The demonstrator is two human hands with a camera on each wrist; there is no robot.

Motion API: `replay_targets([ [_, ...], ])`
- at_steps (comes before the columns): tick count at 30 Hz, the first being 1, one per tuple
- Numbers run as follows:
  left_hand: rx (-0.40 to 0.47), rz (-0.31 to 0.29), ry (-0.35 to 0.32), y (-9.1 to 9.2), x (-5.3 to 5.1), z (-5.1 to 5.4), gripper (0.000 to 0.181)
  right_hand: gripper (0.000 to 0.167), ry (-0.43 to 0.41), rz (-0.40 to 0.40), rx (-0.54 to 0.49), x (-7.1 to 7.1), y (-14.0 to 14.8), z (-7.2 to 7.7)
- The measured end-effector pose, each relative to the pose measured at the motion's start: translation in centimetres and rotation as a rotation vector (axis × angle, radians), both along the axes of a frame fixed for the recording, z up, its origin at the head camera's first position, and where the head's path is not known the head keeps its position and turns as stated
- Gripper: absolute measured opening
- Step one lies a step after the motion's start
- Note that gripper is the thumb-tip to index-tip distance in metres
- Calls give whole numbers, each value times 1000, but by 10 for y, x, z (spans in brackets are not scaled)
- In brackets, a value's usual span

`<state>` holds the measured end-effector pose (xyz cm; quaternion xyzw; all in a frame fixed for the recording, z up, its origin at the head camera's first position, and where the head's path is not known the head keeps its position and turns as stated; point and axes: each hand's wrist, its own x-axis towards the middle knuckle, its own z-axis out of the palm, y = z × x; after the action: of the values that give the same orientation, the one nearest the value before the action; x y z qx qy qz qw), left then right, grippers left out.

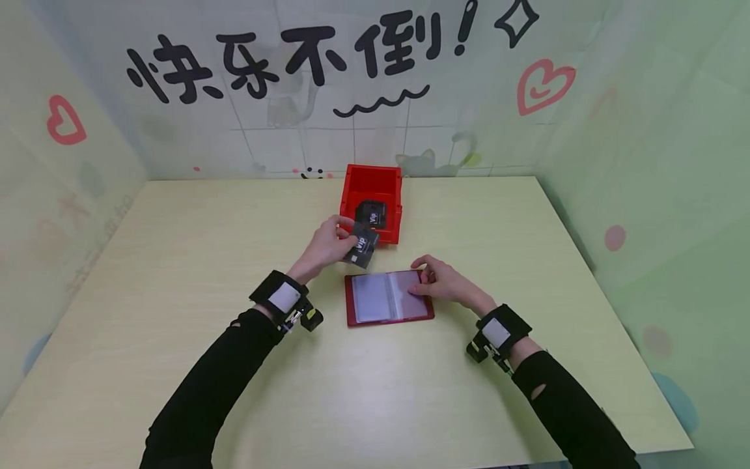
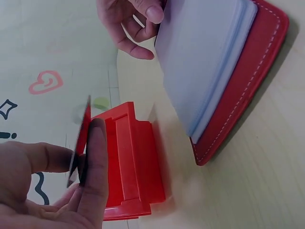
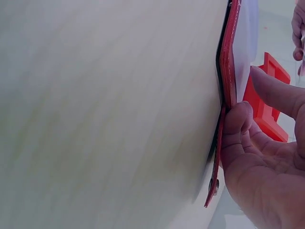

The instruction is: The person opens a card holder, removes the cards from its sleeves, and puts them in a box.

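Observation:
Between thumb and fingers my left hand point(image 1: 329, 242) pinches a black card point(image 1: 362, 246) marked "Vip", just in front of a red bin point(image 1: 394, 235). In the left wrist view the card point(image 2: 82, 136) appears almost edge-on. Below it on the table lies an open red card holder point(image 1: 349, 306) with clear sleeve pages point(image 1: 372, 298). My right hand point(image 1: 443, 284) holds the holder's right edge, thumb over the page and curled fingers beside the cover. A red strap with a snap point(image 3: 214, 183) sticks out under those fingers in the right wrist view.
More black "Vip" cards point(image 1: 372, 213) lie inside the bin. Printed panels point(image 1: 193, 143) stand behind and on both sides of the pale wooden table point(image 1: 234, 221). Each wrist wears a black strap with a small camera.

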<state>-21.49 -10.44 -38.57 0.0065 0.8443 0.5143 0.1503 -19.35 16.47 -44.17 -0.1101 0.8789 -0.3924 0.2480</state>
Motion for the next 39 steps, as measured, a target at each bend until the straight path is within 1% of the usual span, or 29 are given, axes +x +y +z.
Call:
replay_targets([
  [5,124,-4,29,3,-6,3,54,49,-2,-1,-1,0,0,0],
  [6,129,-2,41,3,-7,4,53,49,-2,-2,-2,0,0,0],
  [9,103,19,81,6,-11,3,46,48,3,-2,-5,0,0,1],
  [12,48,54,113,11,-16,0,39,47,4,1,-6,0,0,0],
  [16,33,94,127,19,-24,-5,39,47,-3,9,-7,0,2,1],
  [19,45,113,122,26,-29,-5,41,47,-7,27,-27,0,4,3],
  [25,53,112,104,36,-38,-5,46,46,-19,119,-91,-2,8,11],
  [29,24,111,105,40,-47,-5,49,43,-37,154,-112,-5,8,17],
  [32,-6,102,99,43,-54,-6,48,42,-29,167,-114,-6,6,20],
  [35,-32,95,72,46,-57,-6,42,40,-7,183,-119,-5,4,22],
  [39,-55,78,30,51,-59,-10,19,39,25,192,-135,-2,0,23],
])
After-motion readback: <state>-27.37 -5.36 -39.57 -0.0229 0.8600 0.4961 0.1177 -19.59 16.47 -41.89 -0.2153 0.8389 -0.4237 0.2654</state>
